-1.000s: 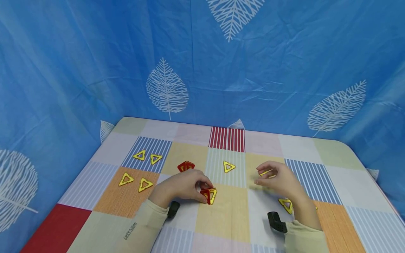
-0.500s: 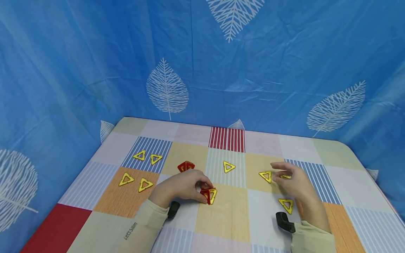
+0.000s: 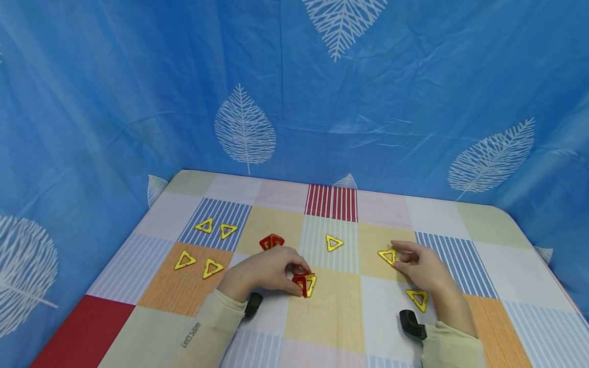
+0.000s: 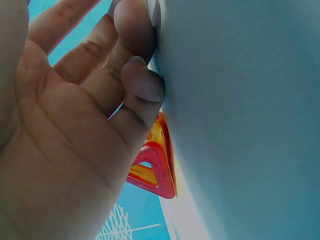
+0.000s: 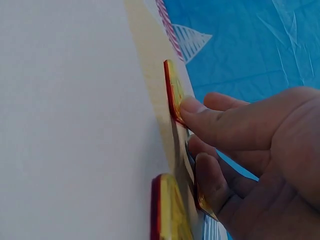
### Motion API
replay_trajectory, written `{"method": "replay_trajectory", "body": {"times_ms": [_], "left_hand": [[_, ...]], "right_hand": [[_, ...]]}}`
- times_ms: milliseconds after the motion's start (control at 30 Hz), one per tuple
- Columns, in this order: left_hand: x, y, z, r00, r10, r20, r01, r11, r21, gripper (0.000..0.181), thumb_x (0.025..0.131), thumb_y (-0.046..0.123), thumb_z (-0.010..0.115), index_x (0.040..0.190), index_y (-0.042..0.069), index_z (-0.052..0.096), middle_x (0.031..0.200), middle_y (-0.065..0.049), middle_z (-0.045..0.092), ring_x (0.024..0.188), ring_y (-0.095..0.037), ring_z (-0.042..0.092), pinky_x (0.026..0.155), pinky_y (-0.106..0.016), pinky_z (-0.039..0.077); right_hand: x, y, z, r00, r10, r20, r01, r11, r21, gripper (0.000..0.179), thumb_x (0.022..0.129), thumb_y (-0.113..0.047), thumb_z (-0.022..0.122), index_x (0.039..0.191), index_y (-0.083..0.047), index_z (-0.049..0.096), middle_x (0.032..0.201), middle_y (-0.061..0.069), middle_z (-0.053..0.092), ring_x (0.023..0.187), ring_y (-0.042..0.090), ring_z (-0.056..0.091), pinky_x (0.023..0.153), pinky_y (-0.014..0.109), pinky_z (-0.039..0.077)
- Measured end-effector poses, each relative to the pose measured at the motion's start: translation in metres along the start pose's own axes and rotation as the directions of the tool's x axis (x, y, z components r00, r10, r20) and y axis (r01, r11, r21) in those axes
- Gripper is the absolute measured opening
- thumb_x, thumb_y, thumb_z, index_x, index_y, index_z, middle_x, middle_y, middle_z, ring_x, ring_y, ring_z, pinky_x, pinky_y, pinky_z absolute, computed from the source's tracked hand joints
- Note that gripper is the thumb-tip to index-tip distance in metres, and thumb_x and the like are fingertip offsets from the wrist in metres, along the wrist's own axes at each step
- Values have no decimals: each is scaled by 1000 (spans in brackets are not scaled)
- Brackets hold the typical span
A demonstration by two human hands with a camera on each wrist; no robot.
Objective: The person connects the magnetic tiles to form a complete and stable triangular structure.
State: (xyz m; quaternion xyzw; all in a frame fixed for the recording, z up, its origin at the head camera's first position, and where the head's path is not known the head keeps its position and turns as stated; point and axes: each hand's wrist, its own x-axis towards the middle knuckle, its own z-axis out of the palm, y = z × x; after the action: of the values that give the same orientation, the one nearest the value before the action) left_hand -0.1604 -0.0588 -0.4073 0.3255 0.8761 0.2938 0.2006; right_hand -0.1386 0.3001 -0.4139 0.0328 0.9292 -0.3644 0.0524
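My left hand (image 3: 273,269) holds a small standing piece of red and yellow triangular magnetic tiles (image 3: 309,284) between thumb and fingers. In the left wrist view, these tiles (image 4: 156,172) show past the palm, low by the tabletop. At the right, my right hand (image 3: 425,268) has its thumb and forefinger spread at the near corner of a flat yellow triangular tile (image 3: 384,254). In the right wrist view, the thumb appears to touch that tile (image 5: 173,90), while the forefinger sits higher. Another tile (image 5: 202,200) lies partly hidden beneath the other fingers.
Several yellow triangles (image 3: 212,268) lie flat at the left. A red triangular piece (image 3: 271,241) stands behind my left hand, partly covered by it. One yellow triangle (image 3: 333,243) lies toward the back, and another (image 3: 417,299) beside my right wrist. A blue curtain (image 3: 368,102) surrounds the table.
My right hand moved right, off the yellow tile, then came back left to its corner. A tile seen between its fingers is now covered. The left hand stays put.
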Motion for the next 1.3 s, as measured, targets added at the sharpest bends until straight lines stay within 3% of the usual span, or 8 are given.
{"method": "replay_trajectory", "body": {"times_ms": [400,667,933,1300], "left_hand": [[0,-2,-1,1000,11,-1,-11,1000,-7,39,76,26,91,112,19,76,92,12,59,84,-9,54,75,-25,47],[0,-2,0,1000,12,0,-12,1000,-9,39,77,27,90,112,19,76,93,12,59,85,-9,54,76,-25,47],[0,-1,0,1000,11,-3,-11,1000,-5,39,77,27,90,112,19,76,93,12,59,85,-9,54,77,-26,47],[0,-1,-1,1000,10,-2,-10,1000,-3,39,77,27,90,112,19,76,92,12,59,86,-9,54,78,-26,47]], "right_hand": [[0,-3,-1,998,-62,-19,62,998,20,47,87,-1,77,131,2,61,101,13,63,85,26,54,66,32,47],[-1,-5,-1,1000,-18,-14,19,996,89,50,85,-5,80,131,1,62,112,16,61,92,25,63,65,28,52],[0,-7,1,999,-31,-23,33,995,98,46,83,-14,85,123,0,68,92,7,67,82,19,63,64,27,51],[0,-8,4,997,-80,6,78,987,142,37,85,-8,82,118,4,69,97,10,71,83,17,68,63,27,52]]}}
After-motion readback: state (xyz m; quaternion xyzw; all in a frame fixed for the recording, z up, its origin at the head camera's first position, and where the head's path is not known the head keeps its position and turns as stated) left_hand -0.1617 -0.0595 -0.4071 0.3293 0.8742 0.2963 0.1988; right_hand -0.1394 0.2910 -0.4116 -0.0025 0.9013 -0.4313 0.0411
